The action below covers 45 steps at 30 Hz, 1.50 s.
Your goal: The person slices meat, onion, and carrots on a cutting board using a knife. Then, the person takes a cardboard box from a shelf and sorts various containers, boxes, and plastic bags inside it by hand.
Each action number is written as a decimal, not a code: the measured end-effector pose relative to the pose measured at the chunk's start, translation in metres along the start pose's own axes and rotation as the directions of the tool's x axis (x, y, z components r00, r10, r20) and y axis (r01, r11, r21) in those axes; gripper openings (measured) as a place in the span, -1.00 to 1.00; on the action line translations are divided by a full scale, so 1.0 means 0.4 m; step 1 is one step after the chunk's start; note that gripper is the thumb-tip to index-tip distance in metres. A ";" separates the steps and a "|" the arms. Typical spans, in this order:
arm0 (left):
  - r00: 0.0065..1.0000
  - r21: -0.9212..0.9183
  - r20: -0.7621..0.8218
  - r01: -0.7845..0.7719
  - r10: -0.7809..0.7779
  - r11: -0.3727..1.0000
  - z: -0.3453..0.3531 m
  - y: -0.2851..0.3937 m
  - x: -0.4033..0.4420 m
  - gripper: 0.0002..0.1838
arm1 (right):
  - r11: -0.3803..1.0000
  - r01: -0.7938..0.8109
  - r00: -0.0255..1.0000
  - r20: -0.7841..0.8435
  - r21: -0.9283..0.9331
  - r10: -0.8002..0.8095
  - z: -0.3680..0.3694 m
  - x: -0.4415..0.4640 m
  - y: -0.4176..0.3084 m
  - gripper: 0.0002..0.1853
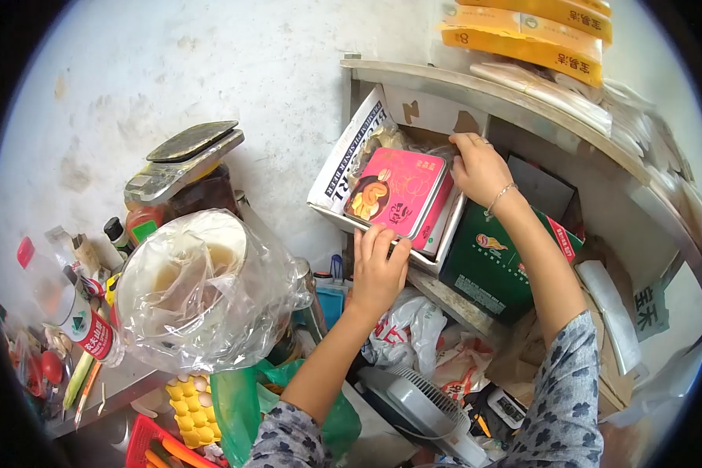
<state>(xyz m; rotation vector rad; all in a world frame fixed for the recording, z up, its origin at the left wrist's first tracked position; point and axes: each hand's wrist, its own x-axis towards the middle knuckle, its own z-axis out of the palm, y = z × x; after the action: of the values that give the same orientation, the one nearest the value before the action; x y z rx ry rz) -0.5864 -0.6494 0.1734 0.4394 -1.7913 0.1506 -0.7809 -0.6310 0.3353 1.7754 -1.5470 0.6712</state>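
Pink square tin [398, 187] with gold print and a picture of food lies tilted in a white cardboard box [351, 152] with dark blue lettering, between the person's two hands. The left hand [378, 269] has its fingers bent and slightly spread, touching the near edge of the tin beside the box's front wall; whether it grips either cannot be told. The right hand [480, 171], wearing a ring and a bracelet, has its fingers bent and close together at the box's far right side; whether they pinch anything is unclear.

The box sits in a compartment of a worn, pale wooden shelf unit [554, 92]. Below the right hand and forearm stands a green printed box [483, 253], and above that hand, yellow packs [530, 35] are stacked on top of the unit.

Left of the left hand, a round white container [183, 273] is covered by clear plastic film. Beyond it, a flat-topped scale [191, 144] stands tilted near a pale, stained wall [281, 70]. Farther left, bottles and vegetables crowd a grey metal worktop [129, 390]. Below the left hand are plastic bags [405, 327] and a grey fan [421, 405].
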 end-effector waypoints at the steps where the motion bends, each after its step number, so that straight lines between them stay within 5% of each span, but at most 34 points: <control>1: 1.000 0.008 -0.006 0.002 -0.002 1.000 0.000 0.001 -0.002 -0.67 | 0.999 -0.012 1.000 -0.010 0.034 0.012 -0.003 -0.006 -0.001 -0.67; 8: 1.000 0.002 -0.022 0.011 -0.011 1.000 0.000 -0.002 -0.017 -0.69 | 0.970 0.098 0.990 -0.125 0.224 -0.071 -0.012 -0.042 0.018 -0.70; 13: 0.999 0.016 -0.033 -0.006 0.007 1.000 -0.007 -0.001 -0.014 -0.66 | 0.887 -0.041 0.990 -0.098 0.460 0.097 -0.033 -0.019 0.028 -0.76; 18: 0.999 0.039 -0.034 -0.010 0.011 0.999 -0.009 -0.001 -0.014 -0.65 | 0.967 0.190 0.961 -0.233 0.170 -0.148 -0.034 0.008 -0.034 -0.76; 22: 1.000 0.055 -0.019 0.005 -0.004 0.998 -0.007 -0.003 -0.018 -0.65 | 0.995 0.033 0.995 0.095 0.090 -0.041 0.002 0.070 -0.058 -0.74; 24: 1.000 0.051 -0.011 0.004 -0.003 0.999 -0.014 0.002 -0.011 -0.64 | 0.992 0.104 0.988 -0.110 -0.069 -0.111 0.012 0.077 -0.054 -0.74; 26: 1.000 0.048 -0.004 0.001 -0.001 0.999 -0.016 -0.001 -0.006 -0.63 | 0.996 0.086 0.971 -0.221 -0.036 -0.092 0.006 0.036 -0.070 -0.72; 28: 1.000 0.049 0.005 0.029 -0.029 0.998 -0.008 -0.010 -0.011 -0.64 | 0.975 0.075 0.994 -0.099 0.209 -0.055 -0.039 -0.039 -0.122 -0.68; 30: 0.999 0.041 -0.006 0.045 -0.045 0.998 -0.003 -0.008 -0.004 -0.59 | 0.998 0.056 0.899 0.434 0.032 -0.064 -0.093 -0.047 -0.218 -0.43; 32: 0.997 -0.066 0.043 0.064 -0.061 0.996 -0.011 -0.014 0.011 -0.56 | 1.000 0.022 0.702 0.711 0.020 -0.030 -0.112 -0.039 -0.292 -0.30; 33: 0.990 -0.128 -0.029 0.136 -0.141 0.982 -0.012 -0.008 0.012 -0.55 | 0.999 0.019 0.707 0.706 0.029 -0.034 -0.093 -0.038 -0.295 -0.25; 35: 0.886 -0.286 -0.151 0.386 -0.439 0.877 -0.011 0.015 -0.015 -0.50 | 0.998 0.060 0.751 0.658 0.010 -0.052 -0.060 -0.044 -0.281 -0.31; 36: 0.649 -0.640 -0.169 0.500 -0.742 0.583 0.007 0.035 -0.039 -0.48 | 0.998 0.069 0.755 0.653 0.008 -0.058 -0.031 -0.045 -0.255 -0.31; 38: 0.514 -0.616 -0.042 0.662 -0.857 0.427 0.047 0.000 -0.126 -0.49 | 0.992 0.055 0.903 0.429 -0.113 -0.001 0.053 -0.051 -0.176 -0.48; 40: 0.471 -0.700 0.346 0.705 -0.811 0.111 0.106 -0.027 -0.207 -0.51 | 0.981 -0.028 0.937 0.337 -0.191 0.092 0.092 -0.040 -0.103 -0.62; 41: 0.326 -0.636 0.517 0.765 -0.791 -0.101 0.083 0.016 -0.174 -0.51 | 0.981 -0.025 0.941 0.326 -0.190 0.087 0.098 -0.036 -0.073 -0.62; 43: 0.347 -0.617 0.564 0.780 -0.749 -0.104 0.115 0.048 -0.163 -0.35 | 0.981 -0.022 0.953 0.293 -0.191 0.078 0.097 -0.021 -0.042 -0.63; 45: 0.473 -0.597 0.501 0.795 -0.725 0.106 0.187 0.036 -0.189 -0.27 | 0.977 -0.068 0.942 0.309 -0.202 0.129 0.084 -0.010 -0.042 -0.66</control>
<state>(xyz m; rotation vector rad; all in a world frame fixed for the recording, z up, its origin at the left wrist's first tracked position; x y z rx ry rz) -0.6441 -0.6447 0.0829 0.6693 -1.2645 -1.4327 -0.7668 -0.6535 0.3083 1.7325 -1.8603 0.2755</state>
